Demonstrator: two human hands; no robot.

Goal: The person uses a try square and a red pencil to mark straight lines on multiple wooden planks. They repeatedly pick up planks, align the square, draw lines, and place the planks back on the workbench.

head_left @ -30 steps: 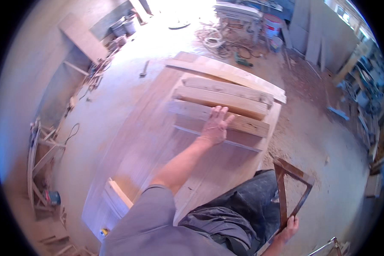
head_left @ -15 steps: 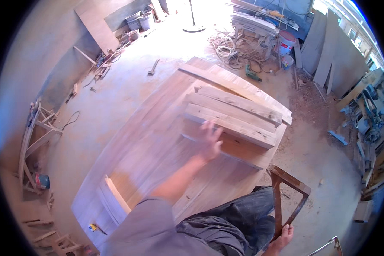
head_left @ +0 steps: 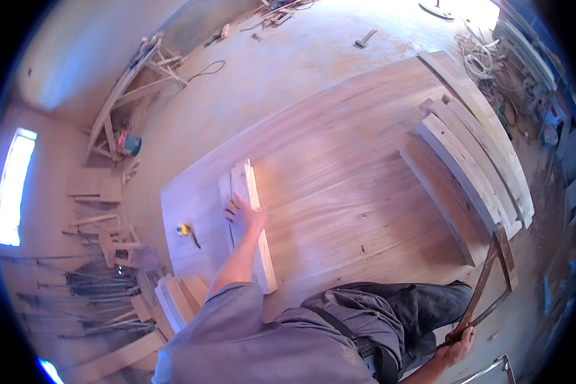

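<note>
A broad wooden panel (head_left: 339, 173) lies low before me. Over narrow light-coloured wooden boards (head_left: 262, 256) on its left part is my left hand (head_left: 248, 219), thumb at one side and fingers bent over the other, gripping them. Left of these boards rests a small yellow tool with a dark strip (head_left: 184, 230), perhaps a tape measure. My right hand (head_left: 457, 347), low at the right beside my leg, is closed round the lower corner of a brown four-sided frame (head_left: 480, 291); its exact kind is unclear. Thick wooden beams (head_left: 464, 169) lie side by side on the panel's right part.
Beyond the panel a hammer-like tool (head_left: 366, 39) lies on the floor. A wooden trestle (head_left: 125, 96) and a teal tin (head_left: 128, 143) stand at the far left. Scrap wood (head_left: 102, 256) piles up at the left, and coiled cable (head_left: 481, 63) lies at the far right.
The view has swung left. My left hand has gone from beside the thick beams to the narrow boards on the panel's left part. My right hand still holds the brown frame.
</note>
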